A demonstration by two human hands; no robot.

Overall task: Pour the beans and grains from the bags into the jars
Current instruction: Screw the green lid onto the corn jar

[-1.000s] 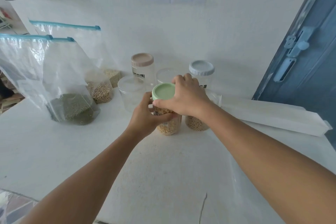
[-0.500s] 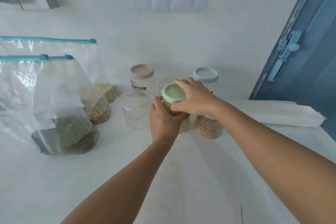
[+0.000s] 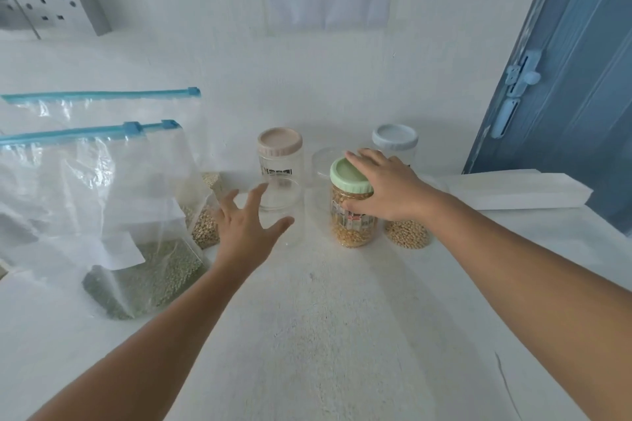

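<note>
A green-lidded jar (image 3: 353, 215) with yellow grains stands mid-table. My right hand (image 3: 386, 186) grips its lid and upper wall. My left hand (image 3: 248, 225) hovers open, fingers spread, just in front of an empty clear jar (image 3: 285, 212) without a lid. Behind stand a pink-lidded jar (image 3: 279, 154) and a blue-lidded jar (image 3: 395, 140). At the left stand a zip bag of green beans (image 3: 147, 278), and behind it a zip bag of pale grains (image 3: 205, 225). More pale grains (image 3: 407, 236) lie in clear plastic right of the green-lidded jar.
A second lidless clear jar (image 3: 323, 164) stands behind the green-lidded one. A white paper bag (image 3: 513, 191) lies at the right near a blue door (image 3: 574, 79). A wall socket (image 3: 54, 0) sits at the upper left. The white table (image 3: 325, 335) spreads toward me.
My left hand has let go of the green-lidded jar and moved left, opening toward the empty clear jar. My right hand stays on the lid.
</note>
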